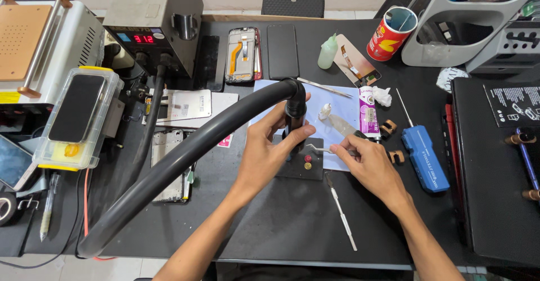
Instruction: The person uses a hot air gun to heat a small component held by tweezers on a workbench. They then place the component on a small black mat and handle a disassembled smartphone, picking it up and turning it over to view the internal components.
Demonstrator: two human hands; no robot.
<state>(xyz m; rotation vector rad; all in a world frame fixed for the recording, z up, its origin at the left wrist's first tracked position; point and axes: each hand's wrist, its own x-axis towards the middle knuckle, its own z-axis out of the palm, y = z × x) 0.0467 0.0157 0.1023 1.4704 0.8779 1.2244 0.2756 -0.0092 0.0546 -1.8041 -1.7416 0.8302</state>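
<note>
- A metal spudger [343, 216] is seen lying on the black bench [270, 225], nearest the viewer.
- The right hand [368, 165] is closed on tweezers [322, 149]; their tips are held just beside a small black block [304, 165].
- The left hand [270, 149] is wrapped around a black nozzle [295, 115], held upright over the block.
- A thick grey hose [185, 157] is joined to the nozzle.
- A blue screwdriver [424, 157] is noted to the right.
- Farther back, a red can [388, 33] stands.
</note>
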